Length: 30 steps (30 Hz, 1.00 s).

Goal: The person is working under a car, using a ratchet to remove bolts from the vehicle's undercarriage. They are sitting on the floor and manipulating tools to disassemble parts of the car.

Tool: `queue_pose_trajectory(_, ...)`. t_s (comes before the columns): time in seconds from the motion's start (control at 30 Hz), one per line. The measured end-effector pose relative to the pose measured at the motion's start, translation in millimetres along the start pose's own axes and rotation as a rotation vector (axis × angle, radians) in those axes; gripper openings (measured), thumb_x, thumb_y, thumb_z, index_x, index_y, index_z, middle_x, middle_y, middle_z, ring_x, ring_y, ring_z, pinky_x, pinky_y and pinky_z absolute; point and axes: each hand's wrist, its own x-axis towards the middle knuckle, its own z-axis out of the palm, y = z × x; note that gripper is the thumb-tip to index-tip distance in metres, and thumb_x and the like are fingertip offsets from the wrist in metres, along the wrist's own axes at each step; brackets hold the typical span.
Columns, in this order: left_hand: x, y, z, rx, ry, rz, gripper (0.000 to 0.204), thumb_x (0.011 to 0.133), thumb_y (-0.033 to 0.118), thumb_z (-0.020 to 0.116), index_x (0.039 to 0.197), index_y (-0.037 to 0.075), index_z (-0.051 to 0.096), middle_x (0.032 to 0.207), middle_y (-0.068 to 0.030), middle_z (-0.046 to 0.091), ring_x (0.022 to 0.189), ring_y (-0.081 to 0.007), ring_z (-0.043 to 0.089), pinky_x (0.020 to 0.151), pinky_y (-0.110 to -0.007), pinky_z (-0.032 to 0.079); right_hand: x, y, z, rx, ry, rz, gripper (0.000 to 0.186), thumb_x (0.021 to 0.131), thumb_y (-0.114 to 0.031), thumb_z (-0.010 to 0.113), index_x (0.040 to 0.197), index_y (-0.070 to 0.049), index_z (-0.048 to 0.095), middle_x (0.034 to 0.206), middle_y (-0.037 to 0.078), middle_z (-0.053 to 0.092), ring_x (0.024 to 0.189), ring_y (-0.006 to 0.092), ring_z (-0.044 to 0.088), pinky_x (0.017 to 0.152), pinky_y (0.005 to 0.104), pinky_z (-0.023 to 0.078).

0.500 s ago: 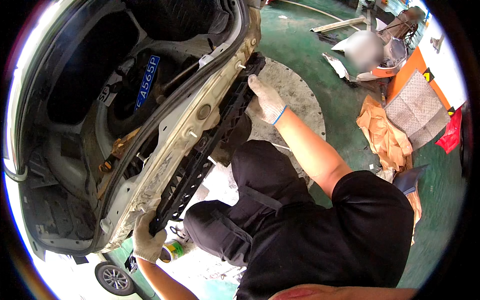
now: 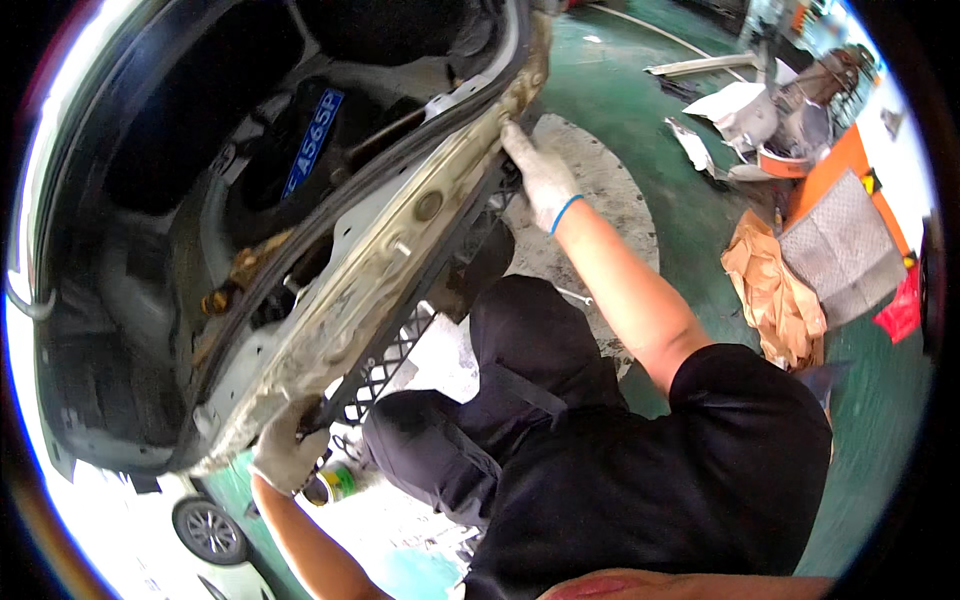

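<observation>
My right hand (image 2: pixel 540 180), in a pale knit glove, grips the upper end of a long black lattice strip (image 2: pixel 385 355) against the car's rear body panel (image 2: pixel 350 280), its thumb near the panel's edge. At the lower left my left hand (image 2: pixel 290 450), gloved too, is closed on the strip's other end. The strip runs diagonally just under the panel, above my bent black-clad knees. Behind the panel is the open trunk (image 2: pixel 120 320), with a blue plate (image 2: pixel 315 140) and an orange-and-black tool (image 2: pixel 215 298) inside.
A round floor plate (image 2: pixel 620 230) lies under me, with a wrench (image 2: pixel 578 297) on it. An open can (image 2: pixel 335 483) stands below my left hand. Loose car parts (image 2: pixel 730 115), crumpled brown paper (image 2: pixel 770 290) and a grey mat (image 2: pixel 840 240) are at right. A car wheel (image 2: pixel 210 530) shows lower left.
Both hands have shifted upward with the black strip, which sits closer under the panel's edge, more of its lattice showing. The view has shifted slightly as well.
</observation>
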Motion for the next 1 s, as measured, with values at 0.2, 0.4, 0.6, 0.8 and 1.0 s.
queue_pose_trajectory(0.2, 2, 39, -19, 0.5, -0.017, -0.008, 0.06, 0.076, 0.029, 0.082, 0.127, 0.001, 0.07, 0.106, -0.018, 0.075, 0.093, -0.0273, 0.073, 0.089, -0.04, 0.057, 36, 20, -9, -0.132, 0.115, -0.08, 0.105, 0.087, -0.071, 0.076, 0.144, 0.014, 0.054, 0.146, 0.024, 0.061, 0.132, 0.0307, 0.058, 0.114, 0.0416, 0.043)
queue_pose_trajectory(0.4, -11, 40, -19, 0.538, 0.361, -0.18, 0.043, 0.077, 0.037, 0.077, 0.104, 0.003, 0.075, 0.096, -0.0204, 0.076, 0.091, -0.0354, 0.075, 0.085, -0.044, 0.057, 16, -10, 18, 0.083, 0.025, 0.019, 0.082, 0.092, -0.056, 0.08, 0.147, 0.001, 0.057, 0.146, 0.013, 0.063, 0.13, 0.024, 0.061, 0.111, 0.0439, 0.045)
queue_pose_trajectory(0.6, -7, -5, 0, 0.312, 0.532, -0.091, 0.054, 0.073, 0.04, 0.088, 0.109, 0.002, 0.074, 0.1, -0.0198, 0.075, 0.094, -0.0358, 0.074, 0.086, -0.043, 0.058, 27, -9, 21, 0.074, 0.051, 0.037, 0.075, 0.092, -0.055, 0.081, 0.142, -0.002, 0.06, 0.14, 0.01, 0.066, 0.124, 0.0241, 0.064, 0.104, 0.044, 0.051)
queue_pose_trajectory(0.8, -8, 6, -9, 0.279, 0.487, -0.109, 0.053, 0.073, 0.039, 0.087, 0.109, 0.003, 0.074, 0.098, -0.0194, 0.076, 0.093, -0.0336, 0.075, 0.086, -0.042, 0.058, 12, -10, 24, 0.169, 0.0, 0.017, 0.076, 0.095, -0.049, 0.079, 0.15, -0.002, 0.055, 0.151, 0.011, 0.059, 0.133, 0.0257, 0.06, 0.111, 0.0421, 0.048)
queue_pose_trajectory(1.0, -7, 10, -7, 0.363, 0.522, -0.063, 0.05, 0.075, 0.039, 0.084, 0.11, 0.004, 0.074, 0.099, -0.017, 0.076, 0.096, -0.0336, 0.074, 0.088, -0.043, 0.057, 16, -13, 18, 0.149, 0.023, 0.034, 0.079, 0.094, -0.046, 0.081, 0.155, -0.005, 0.051, 0.155, 0.011, 0.053, 0.136, 0.0296, 0.055, 0.113, 0.0451, 0.047)
